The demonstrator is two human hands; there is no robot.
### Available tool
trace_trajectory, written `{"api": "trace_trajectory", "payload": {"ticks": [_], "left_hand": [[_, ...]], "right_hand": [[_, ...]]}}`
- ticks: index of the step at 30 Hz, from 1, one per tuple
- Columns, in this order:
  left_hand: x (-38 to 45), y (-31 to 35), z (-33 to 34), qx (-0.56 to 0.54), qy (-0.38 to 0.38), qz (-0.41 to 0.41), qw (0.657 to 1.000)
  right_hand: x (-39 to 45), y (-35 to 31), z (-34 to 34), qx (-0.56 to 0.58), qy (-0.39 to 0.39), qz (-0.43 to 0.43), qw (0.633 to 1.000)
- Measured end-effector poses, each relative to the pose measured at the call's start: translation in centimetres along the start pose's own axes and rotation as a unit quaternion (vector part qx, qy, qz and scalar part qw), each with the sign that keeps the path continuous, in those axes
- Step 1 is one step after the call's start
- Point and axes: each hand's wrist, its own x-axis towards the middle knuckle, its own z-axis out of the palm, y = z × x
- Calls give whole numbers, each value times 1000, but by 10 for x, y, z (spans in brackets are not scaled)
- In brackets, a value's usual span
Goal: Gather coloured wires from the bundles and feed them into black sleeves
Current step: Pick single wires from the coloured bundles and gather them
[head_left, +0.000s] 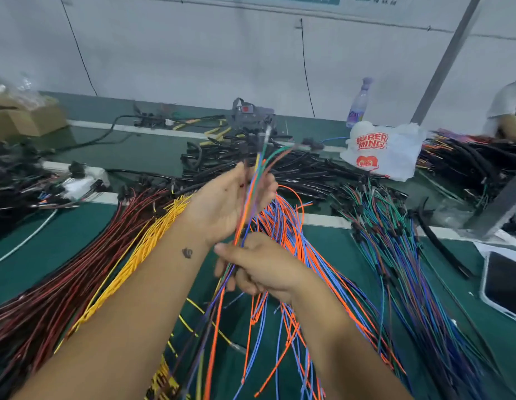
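1. Head view looks down on a green bench [63, 241] spread with wire bundles; both forearms reach in from the bottom edge.
2. Left hand [225, 203] is raised with its palm toward the camera, fingers curled loosely round a gathered bunch of coloured wires [251, 194]: orange, blue, green, yellow and brown strands that fan out above the fingertips.
3. Right hand [262, 267] sits just below and nearer, thumb and fingers pinching the same bunch lower down; its strands trail off toward the bottom edge.
4. Loose supplies lie flat on the bench: a red-and-black bundle [63, 278] at left, a yellow bundle [135, 255] beside it, an orange-and-blue bundle [291, 226] under the hands, and a blue-green mix [395, 241] at right.
5. Black sleeves [280, 166] are heaped behind the hands, well apart from the held bunch.
6. Containers: a cardboard box [26, 116] at far left, its contents blurred; a white printed plastic bag [386, 151], contents hidden; a bottle [359, 105] standing behind the bag.
7. Hard to make out: the tips of the raised wires are motion-blurred; a phone-like device [505, 284] and a person's arm [508, 116] are cut off at the right edge.
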Motion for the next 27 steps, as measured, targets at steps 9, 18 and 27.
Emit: {"api": "trace_trajectory", "payload": {"ticks": [9,18,27], "left_hand": [[-32,-49,-37,390,-58,-160,905],[-40,-36,-35,633,-10,64,771],[-47,-62,-51,775,-4,84,626]], "right_hand": [[-2,16,-54,-5,275,25,961],[-10,7,-78,243,431,-128,860],[8,59,-10,269,290,-27,918]]}}
